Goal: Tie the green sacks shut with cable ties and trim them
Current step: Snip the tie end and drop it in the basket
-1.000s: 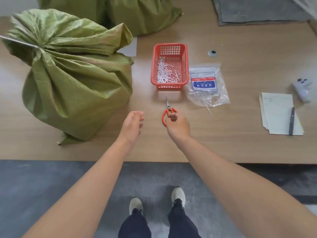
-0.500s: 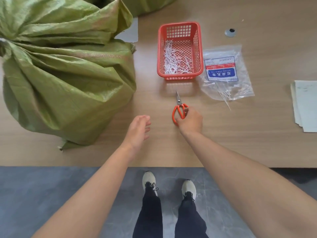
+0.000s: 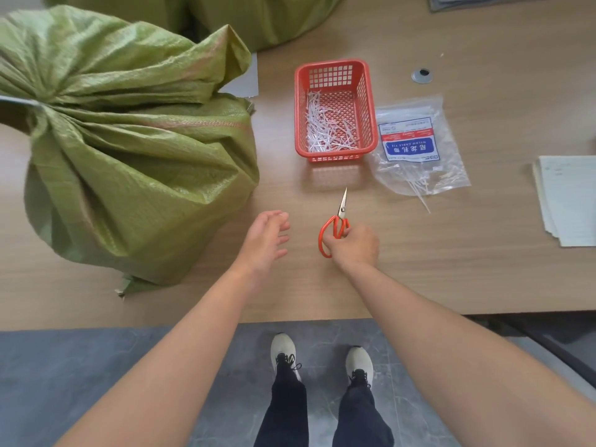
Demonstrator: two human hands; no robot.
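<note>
Wood-grain tabletop (image 3: 451, 269), crinkled woven green sack (image 3: 135, 162), orange-looped scissors (image 3: 340, 214) in right hand (image 3: 354, 246)

Three green sacks sit on the counter (image 3: 451, 269): one big sack (image 3: 135, 175) at the near left, then a second sack (image 3: 145, 8) and a third sack (image 3: 274, 17) at the far edge, both cut off by the view. One red plastic basket (image 3: 332, 62) holds white cable-tie offcuts (image 3: 325, 133), too many to count. One pair of orange-handled scissors (image 3: 341, 209). One clear bag of cable ties (image 3: 419, 156), its ties too tangled to count. One round metal disc (image 3: 421, 75). One stack of paper (image 3: 571, 201) at the right. One grey sheet (image 3: 248, 82) behind the big sack. Two grips, the left grip (image 3: 266, 240) and the right grip (image 3: 354, 245). Two pale shoes, the left shoe (image 3: 283, 350) and the right shoe (image 3: 359, 361).
</note>
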